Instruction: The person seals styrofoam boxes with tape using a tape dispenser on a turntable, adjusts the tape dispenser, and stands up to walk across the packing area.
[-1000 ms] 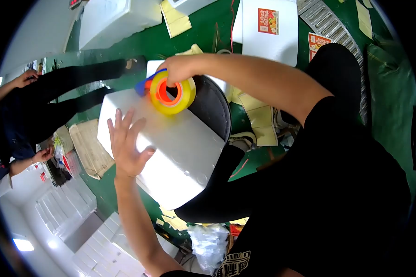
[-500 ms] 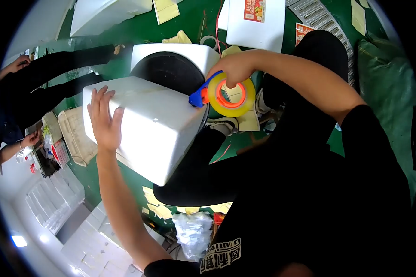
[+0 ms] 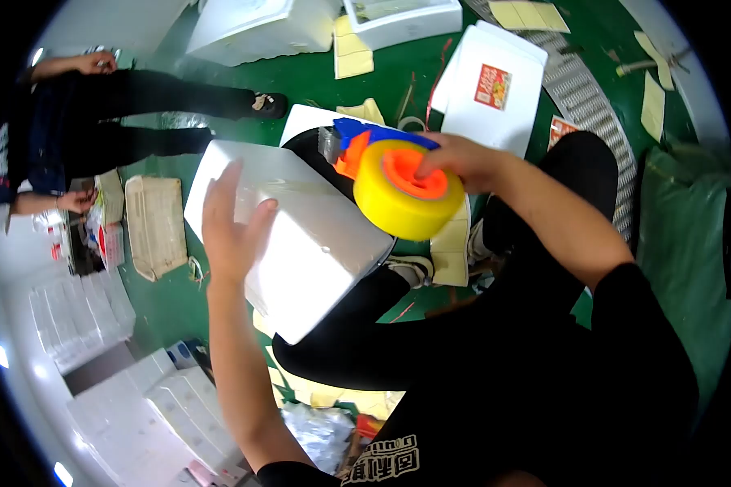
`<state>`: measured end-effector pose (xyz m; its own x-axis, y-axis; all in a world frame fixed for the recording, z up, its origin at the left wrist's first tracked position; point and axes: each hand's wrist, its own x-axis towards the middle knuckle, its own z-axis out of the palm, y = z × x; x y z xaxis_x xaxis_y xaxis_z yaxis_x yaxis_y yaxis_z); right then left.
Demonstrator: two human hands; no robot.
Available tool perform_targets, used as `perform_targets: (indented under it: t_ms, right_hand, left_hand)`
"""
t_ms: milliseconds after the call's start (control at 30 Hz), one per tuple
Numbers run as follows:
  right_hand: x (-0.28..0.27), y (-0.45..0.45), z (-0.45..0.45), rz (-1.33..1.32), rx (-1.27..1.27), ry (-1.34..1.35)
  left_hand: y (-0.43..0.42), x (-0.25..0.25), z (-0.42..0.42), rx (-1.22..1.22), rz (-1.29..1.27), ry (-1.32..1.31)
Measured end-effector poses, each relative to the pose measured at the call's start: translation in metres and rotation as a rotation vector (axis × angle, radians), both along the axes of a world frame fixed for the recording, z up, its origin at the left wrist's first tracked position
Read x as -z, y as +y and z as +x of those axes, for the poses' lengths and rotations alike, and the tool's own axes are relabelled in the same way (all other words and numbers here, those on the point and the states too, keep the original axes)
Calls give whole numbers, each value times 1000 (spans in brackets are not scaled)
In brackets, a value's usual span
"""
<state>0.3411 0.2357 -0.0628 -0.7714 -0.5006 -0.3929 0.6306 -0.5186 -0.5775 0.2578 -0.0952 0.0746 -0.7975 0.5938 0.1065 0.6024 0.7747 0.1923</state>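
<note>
Your left hand (image 3: 232, 243), spread, steadies the white box (image 3: 321, 231); your right hand (image 3: 469, 162) grips the tape dispenser (image 3: 398, 213), calling for control.

Box (image 3: 317, 243) in front, tape dispenser (image 3: 406, 203) at its right, tray (image 3: 156, 231) left, lid (image 3: 521, 73) beyond

Head cam looks fwd & down (wide view), white box (image 3: 304, 219) close.

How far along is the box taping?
Looks done: one glossy band, likely tape, on the foam box. In hand: tape dispenser in the right hand, left hand at the box. Probably remaining: the lidless box beyond. Can't tell if the band is complete.
</note>
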Motion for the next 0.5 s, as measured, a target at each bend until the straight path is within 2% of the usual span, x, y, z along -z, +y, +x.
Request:
perform_targets:
  t_ms: [67,167,233,333,500]
  right_hand:
    - [-29,-7,18,-128,-5,-4]
    - [-51,-20,39,-138,11,-43]
    - [-57,-28,53,-163,-4,-13]
    - [-68,-35,73,-133,-5,5]
    - [-73,-48,99,-119,-1,-13]
  left_hand:
    - [17,0,19,-52,335,-208]
    - [50,-7,47,-104,766,-581]
    - [64,-14,61,-222,898,-706]
    - [67,-26,79,-238,1112,-910]
    - [65,-37,107,-206,1200,-819]
